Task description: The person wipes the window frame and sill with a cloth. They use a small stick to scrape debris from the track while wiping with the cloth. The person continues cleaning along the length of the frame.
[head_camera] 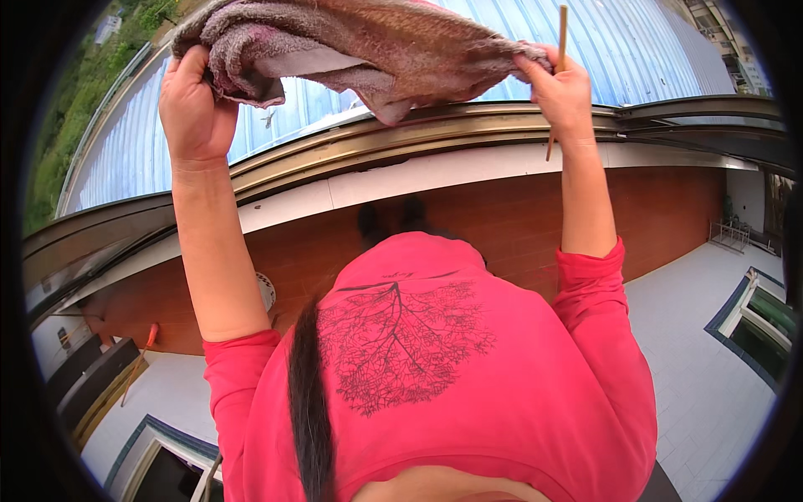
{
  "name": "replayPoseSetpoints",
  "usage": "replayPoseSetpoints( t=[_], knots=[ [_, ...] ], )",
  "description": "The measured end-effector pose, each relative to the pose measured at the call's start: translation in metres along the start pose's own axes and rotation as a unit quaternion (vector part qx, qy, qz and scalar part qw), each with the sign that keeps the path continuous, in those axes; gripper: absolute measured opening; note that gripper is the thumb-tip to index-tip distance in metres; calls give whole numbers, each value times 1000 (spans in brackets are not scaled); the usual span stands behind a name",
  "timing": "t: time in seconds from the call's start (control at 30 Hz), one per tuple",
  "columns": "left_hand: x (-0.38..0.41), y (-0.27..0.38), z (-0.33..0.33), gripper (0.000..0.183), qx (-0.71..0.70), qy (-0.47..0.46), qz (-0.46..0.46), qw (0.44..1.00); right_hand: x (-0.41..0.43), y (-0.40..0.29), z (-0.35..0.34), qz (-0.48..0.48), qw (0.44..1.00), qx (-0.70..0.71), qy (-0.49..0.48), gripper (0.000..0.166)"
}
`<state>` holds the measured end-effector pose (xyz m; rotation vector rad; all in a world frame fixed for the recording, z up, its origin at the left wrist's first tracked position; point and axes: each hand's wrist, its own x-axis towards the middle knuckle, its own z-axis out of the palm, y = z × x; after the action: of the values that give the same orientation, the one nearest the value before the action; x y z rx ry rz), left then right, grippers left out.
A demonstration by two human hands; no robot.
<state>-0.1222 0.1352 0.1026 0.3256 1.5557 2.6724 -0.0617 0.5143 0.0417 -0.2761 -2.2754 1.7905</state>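
A worn, greyish-pink towel (351, 50) stretches between my two hands above the bronze-coloured window track (401, 135). My left hand (199, 110) grips its bunched, folded end at the upper left. At the upper right, my right hand (561, 88) pinches the opposite corner between thumb and fingers. A thin wooden stick (563, 31) is also in that right hand, pointing up and down past the fist. The towel's middle sags towards the sill, and its far edge runs out of the picture at the top.
Beyond the window lies a blue corrugated metal roof (627, 50). A white sill ledge (376, 182) runs below the track, above a reddish-brown floor (665, 219). Part of a round container (266, 291) shows by my left elbow. A sliding sash frame (702, 110) stands at the right.
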Motion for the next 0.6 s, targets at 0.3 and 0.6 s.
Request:
replayPoseSetpoints(
  t=[0.3,0.6],
  knots=[
    [10,-70,14,32,660,-88,43,745,77,9,-103,-96,947,-303,44,33],
    [-25,-67,46,32,482,-197,-54,852,14,30,-155,-49,942,-321,79,29]
  ],
)
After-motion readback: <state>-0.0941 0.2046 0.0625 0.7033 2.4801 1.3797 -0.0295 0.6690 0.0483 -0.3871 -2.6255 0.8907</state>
